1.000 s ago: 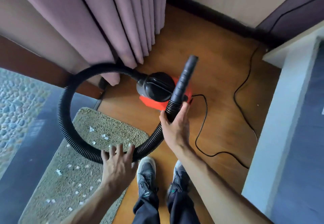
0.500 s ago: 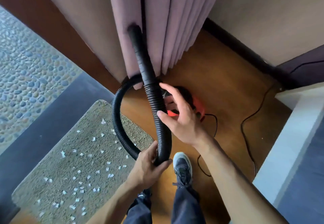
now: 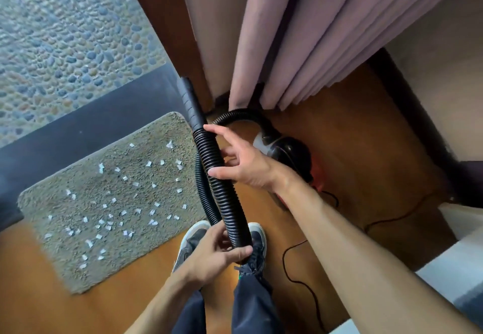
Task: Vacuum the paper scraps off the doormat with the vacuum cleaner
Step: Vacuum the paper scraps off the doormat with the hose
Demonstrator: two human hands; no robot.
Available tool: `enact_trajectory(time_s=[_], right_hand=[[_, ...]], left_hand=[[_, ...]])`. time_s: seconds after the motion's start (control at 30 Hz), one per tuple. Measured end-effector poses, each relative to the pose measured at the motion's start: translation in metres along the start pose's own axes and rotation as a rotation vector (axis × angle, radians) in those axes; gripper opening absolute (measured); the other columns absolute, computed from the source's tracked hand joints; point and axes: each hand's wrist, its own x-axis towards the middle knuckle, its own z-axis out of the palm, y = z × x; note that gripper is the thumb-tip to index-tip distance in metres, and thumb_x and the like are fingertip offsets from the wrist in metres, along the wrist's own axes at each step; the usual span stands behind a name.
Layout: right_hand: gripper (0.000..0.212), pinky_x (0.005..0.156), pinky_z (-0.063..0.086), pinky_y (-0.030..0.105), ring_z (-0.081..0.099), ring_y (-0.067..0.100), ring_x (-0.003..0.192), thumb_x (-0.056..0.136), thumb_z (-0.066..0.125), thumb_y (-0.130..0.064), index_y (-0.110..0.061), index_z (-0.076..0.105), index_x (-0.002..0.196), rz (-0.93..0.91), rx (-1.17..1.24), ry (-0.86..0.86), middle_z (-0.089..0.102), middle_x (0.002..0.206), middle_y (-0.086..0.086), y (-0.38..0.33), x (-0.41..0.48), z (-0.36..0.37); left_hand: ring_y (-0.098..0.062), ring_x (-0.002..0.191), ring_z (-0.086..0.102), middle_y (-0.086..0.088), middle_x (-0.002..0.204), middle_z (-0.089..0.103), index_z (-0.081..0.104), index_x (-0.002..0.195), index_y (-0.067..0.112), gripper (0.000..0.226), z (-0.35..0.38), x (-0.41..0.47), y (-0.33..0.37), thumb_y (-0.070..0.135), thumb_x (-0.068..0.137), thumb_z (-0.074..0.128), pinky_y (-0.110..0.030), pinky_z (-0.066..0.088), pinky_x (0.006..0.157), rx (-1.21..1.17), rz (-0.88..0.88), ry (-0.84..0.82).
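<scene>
A beige doormat (image 3: 78,263) lies on the wooden floor at the left, strewn with several white paper scraps (image 3: 122,213). The vacuum cleaner (image 3: 288,152), black on a red base, stands to the mat's right. Its ribbed black hose (image 3: 222,192) loops down to my feet, and its nozzle (image 3: 192,103) points up past the mat's far right corner. My left hand (image 3: 214,252) grips the hose at the bottom of the loop. My right hand (image 3: 244,161) touches the hose higher up with its thumb and forefinger stretched out across it.
Mauve curtains (image 3: 287,33) hang just behind the vacuum. A black power cord (image 3: 300,278) trails over the floor at the right. My two shoes (image 3: 190,242) stand at the mat's near right edge. A dark threshold (image 3: 91,129) and pebbled ground (image 3: 65,33) lie beyond the mat; white furniture (image 3: 457,268) is at the right.
The view has swung left and down toward the mat. The nozzle has tipped from pointing right to pointing up and left. My left hand now grips the hose loop; my right hand slid along it.
</scene>
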Motion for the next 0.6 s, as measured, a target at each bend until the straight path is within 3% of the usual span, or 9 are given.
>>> enact_trajectory(time_s=[0.07,0.13,0.23,0.33,0.43,0.6], right_hand=[[0.077,0.072,0.059,0.036,0.062,0.019,0.098,0.082,0.071,-0.007,-0.044,0.036,0.139,0.055,0.010,-0.091,0.060,0.123,0.019,0.004,0.010,0.004],[0.074,0.064,0.058,0.037,0.063,0.021,0.095,0.083,0.070,-0.007,-0.048,0.037,0.134,0.111,0.020,-0.166,0.058,0.123,0.023,0.011,0.020,0.011],[0.074,0.074,0.058,0.051,0.064,0.022,0.093,0.085,0.070,-0.004,-0.042,0.036,0.139,0.190,0.009,-0.212,0.058,0.120,0.022,0.018,0.032,0.027],[0.076,0.071,0.059,0.043,0.065,0.017,0.091,0.086,0.068,-0.002,-0.038,0.032,0.143,0.254,-0.026,-0.254,0.060,0.112,0.015,0.025,0.043,0.047],[0.073,0.064,0.058,0.033,0.068,0.009,0.080,0.088,0.066,-0.003,-0.036,0.032,0.144,0.300,-0.069,-0.262,0.062,0.103,0.005,0.034,0.053,0.068],[0.072,0.071,0.059,0.039,0.066,0.012,0.082,0.089,0.067,-0.006,-0.035,0.033,0.144,0.380,-0.105,-0.278,0.062,0.100,0.003,0.050,0.071,0.101]], left_hand=[[-0.013,0.080,0.066,-0.005,0.080,0.069,0.055,0.096,-0.005,0.036,0.003,-0.003,-0.008,0.008,0.073,0.078,-0.023,0.053,0.070,-0.060,0.000,0.041],[-0.013,0.083,0.068,-0.017,0.091,0.074,0.057,0.100,-0.005,0.038,0.006,-0.007,-0.017,0.011,0.073,0.078,-0.023,0.054,0.073,-0.116,-0.004,0.082],[-0.018,0.091,0.070,-0.022,0.105,0.073,0.057,0.108,0.004,0.042,0.003,-0.014,-0.028,0.016,0.075,0.079,-0.026,0.055,0.078,-0.165,0.010,0.177],[-0.024,0.089,0.070,-0.023,0.104,0.072,0.045,0.123,0.016,0.059,-0.002,-0.021,-0.037,0.019,0.075,0.080,-0.032,0.058,0.077,-0.248,0.043,0.313],[-0.029,0.093,0.072,-0.021,0.102,0.073,0.031,0.137,0.033,0.080,-0.008,-0.031,-0.048,0.004,0.081,0.080,-0.037,0.060,0.085,-0.347,0.085,0.427],[-0.017,0.076,0.068,0.003,0.088,0.070,0.022,0.145,0.059,0.100,-0.019,-0.044,-0.063,-0.003,0.086,0.073,-0.040,0.059,0.078,-0.461,0.173,0.467]])
